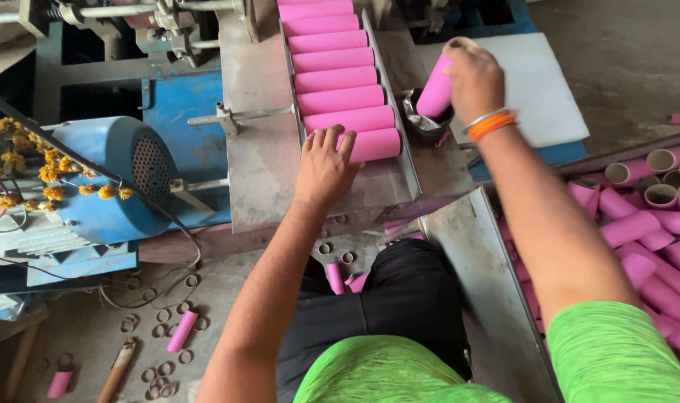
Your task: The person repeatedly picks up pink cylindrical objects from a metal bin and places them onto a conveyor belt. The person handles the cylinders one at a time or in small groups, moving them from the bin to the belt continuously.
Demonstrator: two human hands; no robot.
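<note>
Machine [205, 45] at 11 o'clock is cut off by the top edge, its upper parts too dark to make out; blue motor [123, 175] at 9 o'clock is partly hidden behind yellow flowers [26, 168]; pile of pink tubes [653, 224] at 3 o'clock runs off the right edge; chute [399, 134] at 12 o'clock carries a row of tubes [336, 71] lying crosswise, its far end cut off; dark pot [423, 123] at 1 o'clock is largely covered by the tube standing in it, contents not visible. Left hand [325, 168], fingers spread and flat, presses on the nearest tube [373, 144] at the chute's lower end; right hand [474, 82] is closed around one tube [435, 91], tilted, lower end in the pot; its fingertips are blurred.
</note>
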